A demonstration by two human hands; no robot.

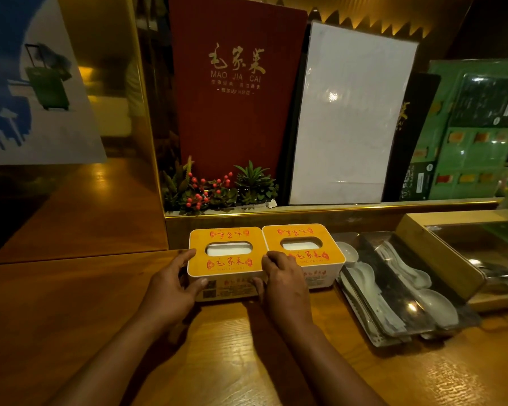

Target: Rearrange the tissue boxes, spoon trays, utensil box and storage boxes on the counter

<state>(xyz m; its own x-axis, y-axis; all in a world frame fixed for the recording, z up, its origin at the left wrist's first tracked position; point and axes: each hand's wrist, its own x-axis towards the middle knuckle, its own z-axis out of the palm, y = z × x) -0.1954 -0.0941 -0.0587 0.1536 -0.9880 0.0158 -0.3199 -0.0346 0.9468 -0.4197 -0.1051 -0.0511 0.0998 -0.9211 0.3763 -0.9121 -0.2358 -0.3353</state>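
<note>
Head view: left hand (pixel 170 284) and right hand (pixel 285 278) clasp the left tissue box (pixel 226 260) from either side.

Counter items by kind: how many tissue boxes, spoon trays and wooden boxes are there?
Tissue boxes: 2, left and right.
Spoon trays: 2, nearer and farther.
Wooden boxes: 1.
Total: 5.

counter (pixel 71 317): polished wood, glossy
tissue boxes (pixel 226 259): matt orange lids, white plastic-looking sides
spoons (pixel 440 306): glossy white (ceramic, by the look)
utensil box (pixel 440 259): pale wood, clear lid
menu (pixel 235 83): matt red cover
</note>
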